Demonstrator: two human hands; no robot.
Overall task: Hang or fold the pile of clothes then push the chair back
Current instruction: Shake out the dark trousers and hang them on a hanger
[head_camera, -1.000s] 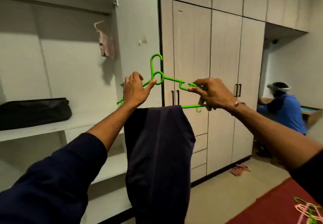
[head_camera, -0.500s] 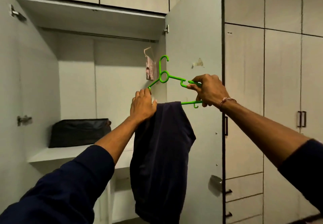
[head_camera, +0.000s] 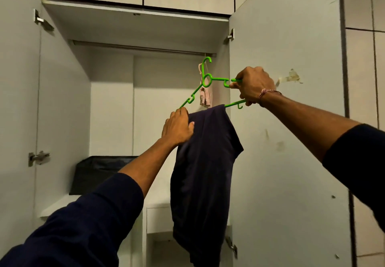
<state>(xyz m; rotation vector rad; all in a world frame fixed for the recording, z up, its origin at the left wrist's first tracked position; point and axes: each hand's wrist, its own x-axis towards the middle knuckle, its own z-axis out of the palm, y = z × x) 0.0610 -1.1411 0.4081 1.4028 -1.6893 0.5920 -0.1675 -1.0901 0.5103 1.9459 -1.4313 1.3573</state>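
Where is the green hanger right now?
In the head view, the hanger is up at centre, just below the wardrobe rail, held between the left hand and the right hand.

No writing, label, brand or number could be read anywhere. The wardrobe doors (head_camera: pixel 287 141) bore only scuffs.

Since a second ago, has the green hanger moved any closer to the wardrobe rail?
Yes. The green hanger has moved from in front of the open door into the wardrobe opening, its hook now just below the rail, not yet over it.
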